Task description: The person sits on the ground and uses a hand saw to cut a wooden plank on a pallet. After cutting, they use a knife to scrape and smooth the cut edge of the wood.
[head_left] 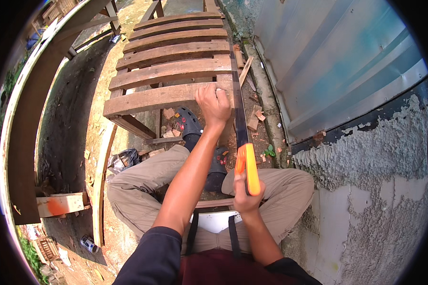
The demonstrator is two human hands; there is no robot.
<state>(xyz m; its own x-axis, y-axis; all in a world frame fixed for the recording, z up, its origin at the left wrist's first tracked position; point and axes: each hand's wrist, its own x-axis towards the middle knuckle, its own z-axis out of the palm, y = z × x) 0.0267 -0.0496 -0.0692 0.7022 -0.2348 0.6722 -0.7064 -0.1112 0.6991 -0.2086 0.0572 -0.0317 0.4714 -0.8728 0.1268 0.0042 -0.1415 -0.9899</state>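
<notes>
My right hand (245, 199) is wrapped round the yellow and orange handle of a handsaw (241, 118). Its long dark blade points away from me along the right side of a slatted wooden bench (161, 97). The blade lies at or close against the slat ends; whether the teeth are in the wood I cannot tell. My left hand (213, 104) is closed over the right end of the nearest slat, its thumb side toward the saw. Its fingertips are partly hidden.
To the right stand a metal sheet door (337, 61) and a rough plastered wall (366, 152). Wood offcuts (253, 119) litter the ground beyond my legs. On the left are a large wooden frame (24, 142), a loose plank (102, 185) and a can (89, 243).
</notes>
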